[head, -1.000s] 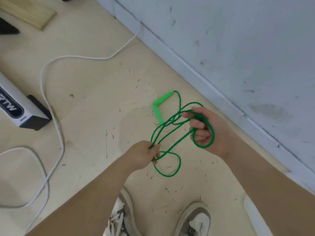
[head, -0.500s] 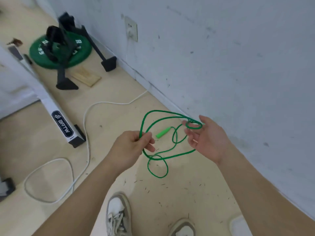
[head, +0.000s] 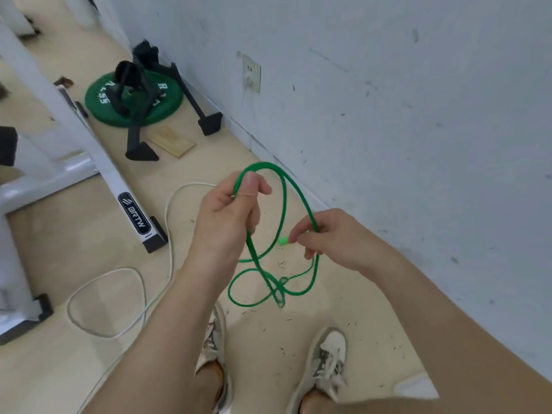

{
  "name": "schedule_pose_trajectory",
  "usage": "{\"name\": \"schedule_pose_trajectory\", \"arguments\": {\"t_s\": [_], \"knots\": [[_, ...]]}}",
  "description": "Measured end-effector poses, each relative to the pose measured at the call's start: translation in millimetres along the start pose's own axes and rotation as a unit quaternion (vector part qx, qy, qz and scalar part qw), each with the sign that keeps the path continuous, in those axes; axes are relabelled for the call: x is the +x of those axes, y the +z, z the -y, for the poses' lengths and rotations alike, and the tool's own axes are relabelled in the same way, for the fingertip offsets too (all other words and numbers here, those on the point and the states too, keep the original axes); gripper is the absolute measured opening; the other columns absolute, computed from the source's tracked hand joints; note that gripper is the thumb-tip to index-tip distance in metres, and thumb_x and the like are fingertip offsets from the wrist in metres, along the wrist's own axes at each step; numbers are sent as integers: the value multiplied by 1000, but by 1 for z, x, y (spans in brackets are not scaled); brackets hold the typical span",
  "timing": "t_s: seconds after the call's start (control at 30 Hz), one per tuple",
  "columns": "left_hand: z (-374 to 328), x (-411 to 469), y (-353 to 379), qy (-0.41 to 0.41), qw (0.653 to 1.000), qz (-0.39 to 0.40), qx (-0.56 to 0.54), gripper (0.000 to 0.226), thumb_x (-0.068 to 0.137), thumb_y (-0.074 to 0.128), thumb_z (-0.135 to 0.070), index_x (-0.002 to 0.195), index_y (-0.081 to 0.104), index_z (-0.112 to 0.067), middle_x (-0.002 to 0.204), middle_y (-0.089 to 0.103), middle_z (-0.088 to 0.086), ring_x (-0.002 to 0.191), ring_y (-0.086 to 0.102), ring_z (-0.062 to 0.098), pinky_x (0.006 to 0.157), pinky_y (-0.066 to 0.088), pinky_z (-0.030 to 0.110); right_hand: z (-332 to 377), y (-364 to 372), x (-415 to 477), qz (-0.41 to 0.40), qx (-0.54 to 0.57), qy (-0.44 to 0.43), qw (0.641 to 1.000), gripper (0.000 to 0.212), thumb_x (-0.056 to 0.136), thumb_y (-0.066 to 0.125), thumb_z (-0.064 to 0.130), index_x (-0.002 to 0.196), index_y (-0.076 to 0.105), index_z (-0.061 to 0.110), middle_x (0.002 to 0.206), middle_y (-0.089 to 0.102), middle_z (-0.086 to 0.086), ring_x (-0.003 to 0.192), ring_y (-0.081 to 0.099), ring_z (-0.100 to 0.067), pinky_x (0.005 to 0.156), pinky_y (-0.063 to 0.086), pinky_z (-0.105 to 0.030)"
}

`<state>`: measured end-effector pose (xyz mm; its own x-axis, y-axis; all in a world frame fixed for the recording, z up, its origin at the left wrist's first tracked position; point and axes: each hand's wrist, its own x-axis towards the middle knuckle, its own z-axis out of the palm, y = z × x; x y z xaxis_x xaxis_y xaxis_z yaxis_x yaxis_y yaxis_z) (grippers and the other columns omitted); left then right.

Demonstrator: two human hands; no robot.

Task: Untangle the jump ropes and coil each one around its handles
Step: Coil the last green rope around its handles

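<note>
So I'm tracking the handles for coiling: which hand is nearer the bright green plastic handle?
Right. The right hand pinches the bright green plastic handle at its fingertips; the left hand is higher and to the left, gripping a loop of the dark green rope.

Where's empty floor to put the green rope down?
Bare floor lies between the white cable and the wall, just ahead of the shoes, under the rope. Another patch sits between the cable's loop and the white bar. It's crowded by the weight plate, black stand and wooden board.
</note>
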<state>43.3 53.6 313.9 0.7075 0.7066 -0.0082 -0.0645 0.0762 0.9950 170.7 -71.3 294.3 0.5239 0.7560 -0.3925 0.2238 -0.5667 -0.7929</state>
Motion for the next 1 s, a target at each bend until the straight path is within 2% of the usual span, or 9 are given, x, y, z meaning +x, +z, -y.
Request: {"name": "schedule_pose_trajectory", "arguments": {"t_s": [0.13, 0.23, 0.3, 0.47, 0.6, 0.7, 0.83, 0.93, 1.0], "knots": [[-7, 10, -20, -75, 971, -76, -213, 31, 103, 38, -35, 78, 51, -22, 49, 24, -8, 49, 21, 12, 48, 26, 22, -19, -8, -2, -17, -66, 17, 998, 21, 92, 64, 28, 112, 68, 20, 93, 58, 12, 88, 58, -1, 74, 40, -20], [-5, 13, -9, -132, 943, -32, -303, 27, 102, 40, -35, 80, 49, -21, 50, 32, -8, 47, 26, 9, 44, 31, 17, -30, -5, 3, 149, -40, 88, 984, 106, 64, 76, 66, 152, 29, 31, 150, 34, 15, 139, 30, -4, 113, 27, -27], [-2, 12, 4, -154, 934, 22, -321, 23, 101, 40, -31, 84, 50, -19, 55, 44, -6, 46, 38, 7, 45, 41, 16, -26, 6, 7, 209, -10, 38, 977, 121, 54, 80, 69, 154, 18, 41, 154, 27, 20, 141, 24, -1, 116, 24, -29], [-2, 9, 24, -186, 910, 86, -360, 20, 102, 37, -22, 90, 49, -12, 72, 68, 4, 53, 62, 10, 54, 56, 22, -10, 31, 19, 54, 50, -45, 996, 7, 90, 66, 36, 88, 63, 42, 85, 65, 29, 78, 55, 17, 63, 40, -3], [-7, 17, 13, -147, 887, -14, -438, 18, 102, 35, -19, 102, 49, -7, 79, 72, 9, 63, 69, 14, 60, 57, 24, -23, 13, 17, 136, -111, 38, 984, 32, 96, 54, 40, 78, 69, 18, 64, 72, 1, 73, 68, -21, 80, 51, -34], [-9, 24, -4, -141, 880, -93, -443, 16, 102, 38, -19, 110, 48, -8, 72, 71, 6, 59, 68, 11, 56, 56, 23, -45, -11, 18, 60, -257, 99, 959, 35, 87, 67, 46, 102, 60, 15, 99, 70, -5, 81, 60, -16, 73, 46, -31], [-5, 15, 14, -209, 935, -23, -286, 12, 102, 41, -15, 95, 50, -11, 63, 69, 5, 47, 63, 11, 47, 53, 22, -16, -12, 11, -28, -58, -65, 996, 87, 72, 86, 33, 142, 35, 35, 142, 35, 15, 122, 38, 2, 99, 32, -20], [-4, 13, 26, -212, 939, -10, -272, 11, 101, 42, -15, 97, 50, -9, 64, 69, 8, 47, 63, 12, 47, 54, 22, 4, 9, 7, 80, 39, -104, 991, 17, 85, 76, 22, 99, 68, 27, 86, 71, 22, 79, 61, 11, 78, 44, -12], [-5, 20, 14, -173, 927, -60, -326, 13, 103, 38, -14, 95, 49, -11, 68, 70, 7, 51, 65, 12, 52, 55, 23, -5, 15, 12, 79, 6, -51, 996, 27, 94, 64, 32, 71, 65, 16, 56, 67, 5, 57, 64, -8, 73, 53, -30]]}}
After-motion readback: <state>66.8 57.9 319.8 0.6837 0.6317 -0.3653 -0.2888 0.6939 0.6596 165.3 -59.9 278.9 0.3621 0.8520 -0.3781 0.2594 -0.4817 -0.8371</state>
